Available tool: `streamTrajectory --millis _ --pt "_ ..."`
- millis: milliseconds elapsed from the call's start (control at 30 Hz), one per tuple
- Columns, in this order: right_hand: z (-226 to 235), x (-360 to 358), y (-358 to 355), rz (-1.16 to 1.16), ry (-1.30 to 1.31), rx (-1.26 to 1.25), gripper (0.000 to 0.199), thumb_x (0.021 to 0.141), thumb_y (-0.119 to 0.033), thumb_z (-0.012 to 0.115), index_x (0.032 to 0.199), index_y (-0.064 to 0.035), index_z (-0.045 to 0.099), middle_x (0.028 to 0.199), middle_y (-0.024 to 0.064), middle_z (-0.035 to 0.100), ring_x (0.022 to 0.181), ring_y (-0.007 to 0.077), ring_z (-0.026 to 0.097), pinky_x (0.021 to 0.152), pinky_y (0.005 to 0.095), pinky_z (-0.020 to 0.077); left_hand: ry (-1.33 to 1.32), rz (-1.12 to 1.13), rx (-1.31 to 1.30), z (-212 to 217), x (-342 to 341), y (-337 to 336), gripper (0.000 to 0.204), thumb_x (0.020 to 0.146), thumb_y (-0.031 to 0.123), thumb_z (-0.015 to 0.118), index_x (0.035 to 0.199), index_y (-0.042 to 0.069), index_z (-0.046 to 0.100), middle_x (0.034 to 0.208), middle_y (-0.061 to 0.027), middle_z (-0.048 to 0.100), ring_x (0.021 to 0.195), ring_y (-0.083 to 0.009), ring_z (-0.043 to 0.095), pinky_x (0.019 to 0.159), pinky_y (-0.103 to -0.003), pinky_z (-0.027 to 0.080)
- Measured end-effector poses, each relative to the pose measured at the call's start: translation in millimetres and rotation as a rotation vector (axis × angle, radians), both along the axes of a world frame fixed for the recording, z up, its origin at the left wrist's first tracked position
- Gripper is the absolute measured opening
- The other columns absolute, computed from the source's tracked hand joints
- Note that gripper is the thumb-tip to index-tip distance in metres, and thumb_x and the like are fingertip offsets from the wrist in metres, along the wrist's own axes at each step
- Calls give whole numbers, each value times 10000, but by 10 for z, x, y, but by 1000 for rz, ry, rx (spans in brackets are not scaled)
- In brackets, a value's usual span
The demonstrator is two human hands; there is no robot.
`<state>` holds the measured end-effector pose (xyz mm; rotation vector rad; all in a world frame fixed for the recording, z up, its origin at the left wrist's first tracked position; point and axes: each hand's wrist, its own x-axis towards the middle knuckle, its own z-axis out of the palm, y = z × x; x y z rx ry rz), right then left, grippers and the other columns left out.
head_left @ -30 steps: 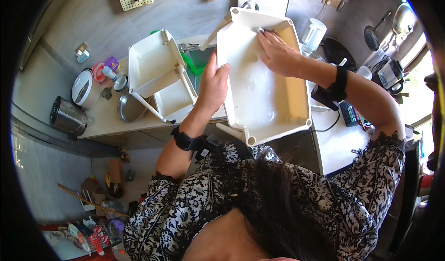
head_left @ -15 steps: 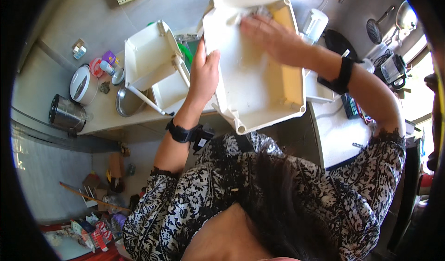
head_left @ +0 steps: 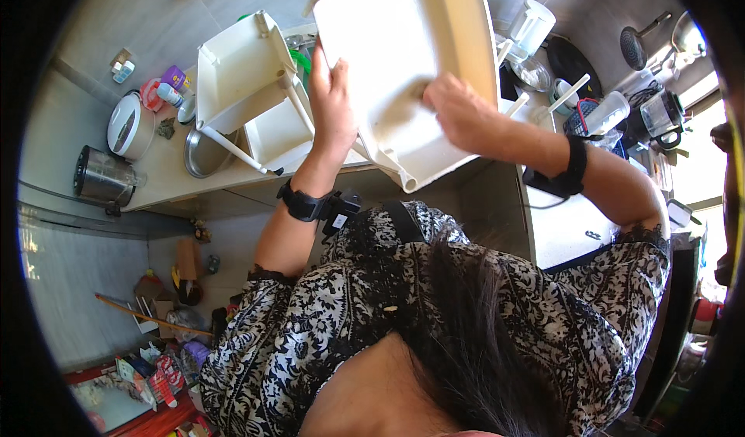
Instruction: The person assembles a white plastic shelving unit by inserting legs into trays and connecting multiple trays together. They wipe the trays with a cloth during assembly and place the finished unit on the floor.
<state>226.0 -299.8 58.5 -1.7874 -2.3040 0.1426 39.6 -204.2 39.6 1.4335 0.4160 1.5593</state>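
Observation:
I hold a large white plastic tray (head_left: 396, 33) tilted up in front of me over the counter. My left hand (head_left: 334, 103) grips its left rim from outside, thumb over the edge. Inside the tray, my right hand (head_left: 458, 115) presses against the bottom with its fingers curled. Whether those fingers hold anything is hidden. Both wrists wear black bands.
A second white plastic bin (head_left: 240, 72) lies tipped on the counter at the left, above a steel plate (head_left: 203, 156). A steel pot (head_left: 105, 177) stands at the counter's left end. A white jug (head_left: 531, 26), a clear bottle (head_left: 607, 111) and a blender (head_left: 660, 111) stand at the right.
The tray has come up and closer to me, now more steeply tilted. My right hand slid from the tray's far corner down toward its middle. My left hand kept its hold on the rim.

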Motion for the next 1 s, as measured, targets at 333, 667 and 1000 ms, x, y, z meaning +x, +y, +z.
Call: streamTrajectory --millis 333,667,1000 --pt "-108 49 -50 59 -113 298 243 793 32 476 967 -36 632 1034 133 588 1026 390 527 910 442 435 60 197 75 -2 -176 138 354 1031 117 387 1367 13 423 1182 -95 573 1007 -146 585 862 -295 495" --pt "-356 -757 130 183 840 -16 263 948 -27 476 1203 1 530 1133 128 597 1075 232 573 956 339 454 74 228 121 -96 -112 15 438 1015 86 425 1435 -17 360 1306 -157 530 1189 -210 525 997 -322 424" --pt "-177 -770 80 161 947 -238 280 949 -17 479 1222 11 537 1094 89 619 1015 135 585 933 278 476 -118 177 23 -36 -106 6 384 1016 98 393 1381 -19 404 1208 -130 558 1032 -193 557 909 -322 447"
